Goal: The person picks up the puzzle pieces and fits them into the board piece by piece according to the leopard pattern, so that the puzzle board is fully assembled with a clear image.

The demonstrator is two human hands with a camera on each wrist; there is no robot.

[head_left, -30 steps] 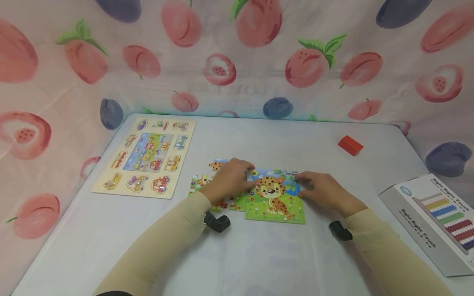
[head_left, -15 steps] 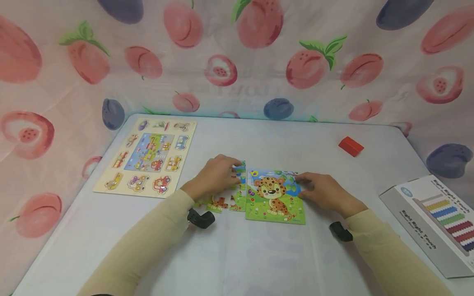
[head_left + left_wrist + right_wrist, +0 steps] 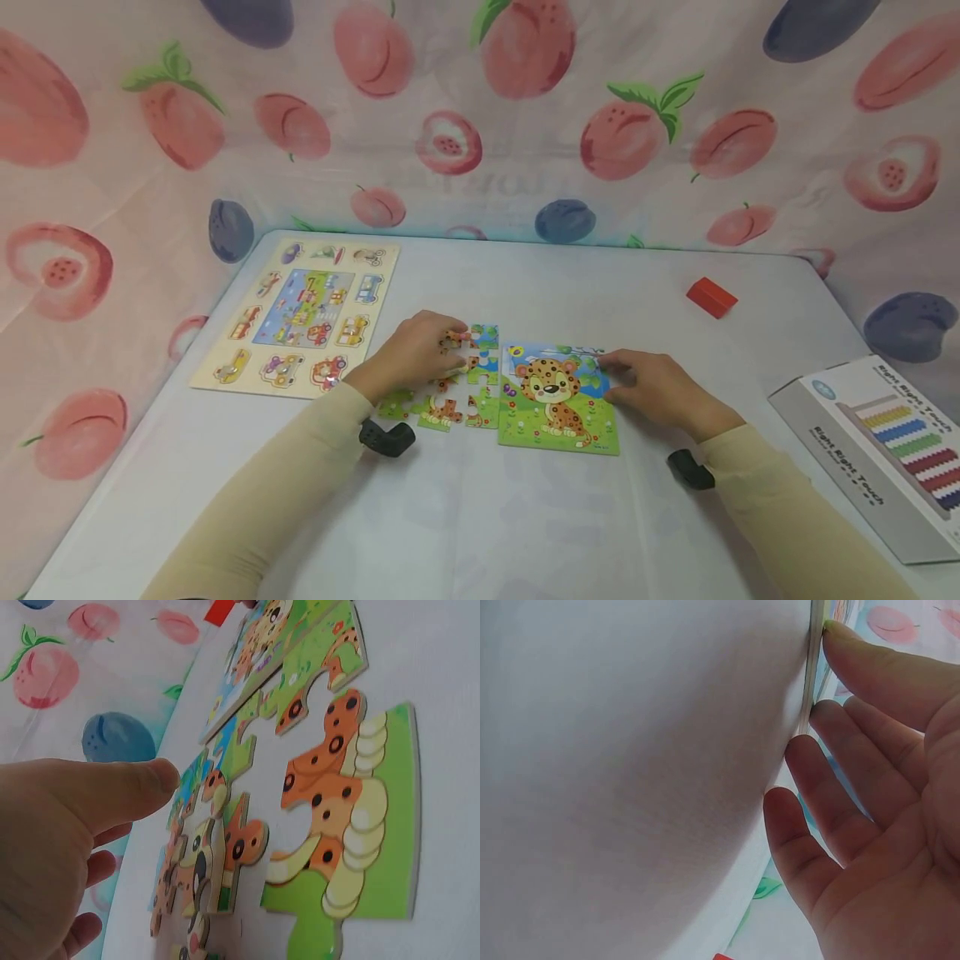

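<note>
A square leopard picture board (image 3: 555, 429) lies flat near the table's middle. My right hand (image 3: 660, 390) rests against its right edge; the right wrist view shows the thumb (image 3: 885, 682) and fingertips along that thin edge, not wrapped round it. Left of the board lie several loose jigsaw puzzle pieces (image 3: 484, 408) of a similar leopard picture, partly in rows with gaps. Above the left pieces is my left hand (image 3: 411, 354), fingers extended, covering some of them. Its thumb (image 3: 142, 787) is straight in the left wrist view, with a paw piece (image 3: 360, 817) lying closer to the camera.
A wooden vehicle peg puzzle (image 3: 258, 367) lies at the back left. Toward the back right sits a red block (image 3: 712, 297). A white box (image 3: 847, 454) with coloured bars printed on it stands at the right edge. Fruit-patterned cloth (image 3: 517, 133) hangs behind the table.
My left hand has moved left, away from the board's left edge, uncovering the column of puzzle pieces beside it. The right hand and the board have stayed in place.
</note>
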